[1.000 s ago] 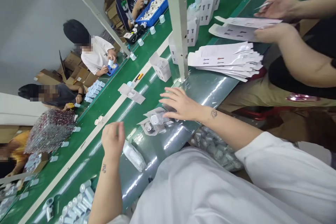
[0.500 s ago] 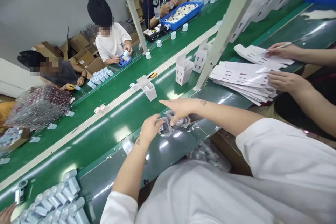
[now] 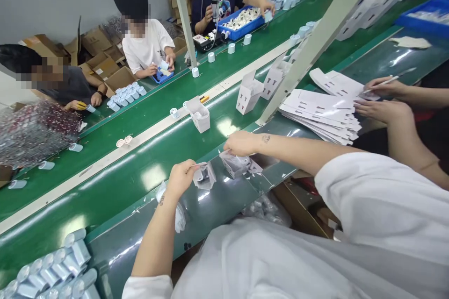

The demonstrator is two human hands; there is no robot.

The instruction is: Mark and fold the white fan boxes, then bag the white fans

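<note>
Conveyor belt (image 3: 119, 243) underneath: soft, light plastic bag (image 3: 204, 176), best taken by its edge, pinched narrowly between the left hand (image 3: 180, 178) fingers; right hand (image 3: 242, 143) fingers cannot be judged.

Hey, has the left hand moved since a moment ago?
Yes. Judged against the white upright post, the left hand has moved farther away from it, toward the left of the view.

Card sheets (image 3: 317, 112), print unreadable, no legible text
</note>
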